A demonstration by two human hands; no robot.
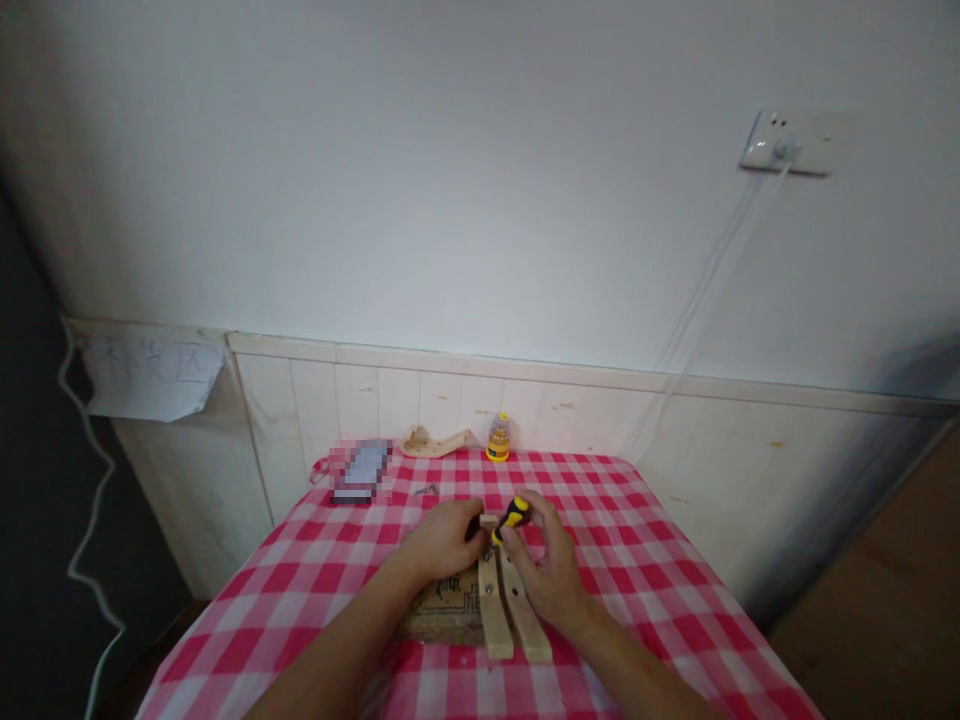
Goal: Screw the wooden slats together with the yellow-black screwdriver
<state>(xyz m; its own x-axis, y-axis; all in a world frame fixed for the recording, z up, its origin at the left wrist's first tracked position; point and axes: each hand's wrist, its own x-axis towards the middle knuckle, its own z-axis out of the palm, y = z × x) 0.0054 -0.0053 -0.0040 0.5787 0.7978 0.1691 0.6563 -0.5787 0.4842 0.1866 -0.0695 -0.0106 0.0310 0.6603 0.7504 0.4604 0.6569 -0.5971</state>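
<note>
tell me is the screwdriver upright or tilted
Tilted: the screwdriver slants in the right hand, its top end further right than its lower end.

We see pink-red and white checks all over the tablecloth (652,560). Our screwdriver (513,515) is yellow and black. The two wooden strips (495,622) are pale tan. We see dark lines on the brown board (444,606). The bit case (498,440) is yellow at top and bottom, and the wall (480,200) is white.

Screwdriver (513,514) tip unclear; device (364,470) blurred; forearms (334,635) cut off.
</note>
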